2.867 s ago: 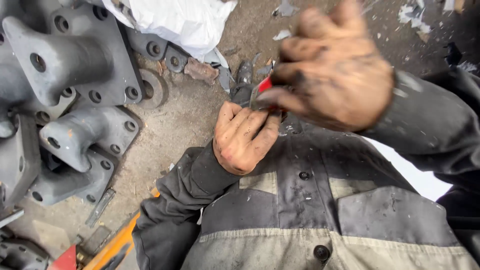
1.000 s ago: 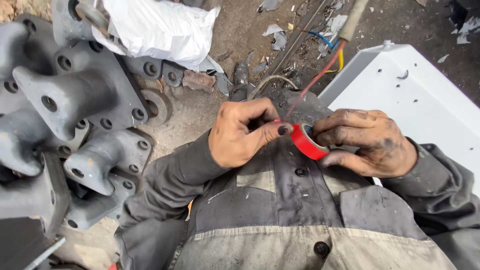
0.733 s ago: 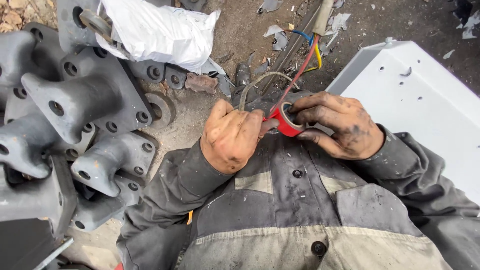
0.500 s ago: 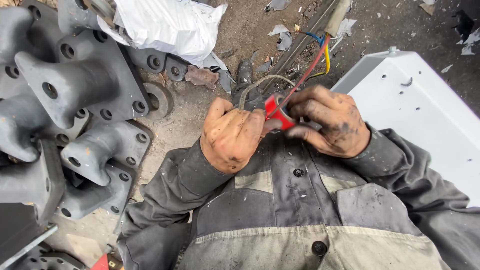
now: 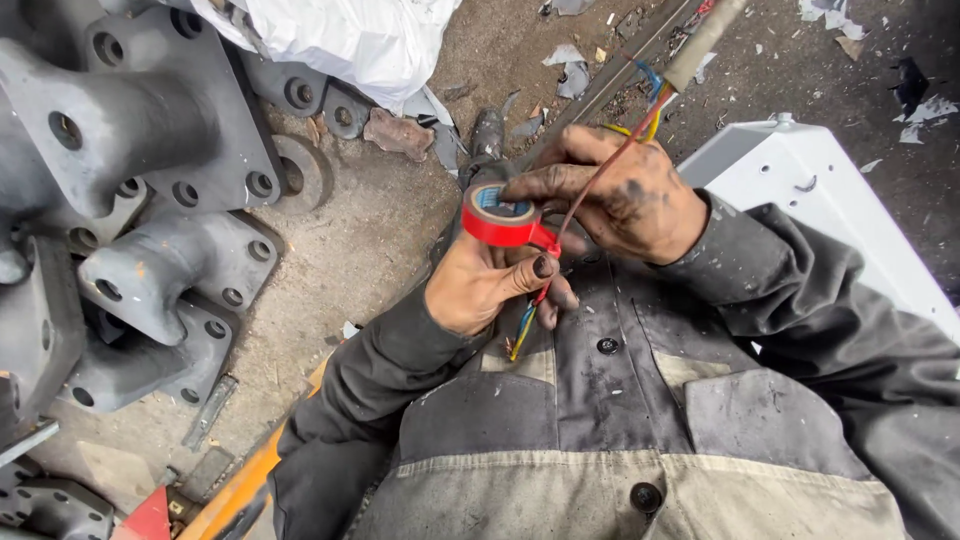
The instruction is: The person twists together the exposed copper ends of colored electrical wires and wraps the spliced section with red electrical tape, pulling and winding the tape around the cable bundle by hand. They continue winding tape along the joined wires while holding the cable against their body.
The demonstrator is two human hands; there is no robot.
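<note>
My left hand (image 5: 478, 288) pinches a bundle of thin red, yellow and blue wires (image 5: 528, 318) just in front of my grey work jacket (image 5: 640, 420). Above it, the grimy fingers of my right hand (image 5: 625, 198) grip a roll of red insulating tape (image 5: 498, 214). A short strip runs from the roll to the wires by my left thumb. The red wire runs up and to the right into a pale sheathed cable (image 5: 697, 38) lying on the ground.
Heavy grey cast-metal parts with bolt holes (image 5: 130, 190) are piled at the left. A white sack (image 5: 340, 40) lies at the top and a white metal box (image 5: 800, 180) at the right. Scraps litter the dirt ground (image 5: 360, 250). An orange bar (image 5: 240, 490) is at bottom left.
My right hand has carried the tape roll around the wires, from the right side over to above my left hand. My left hand has kept its pinch on the wires.
</note>
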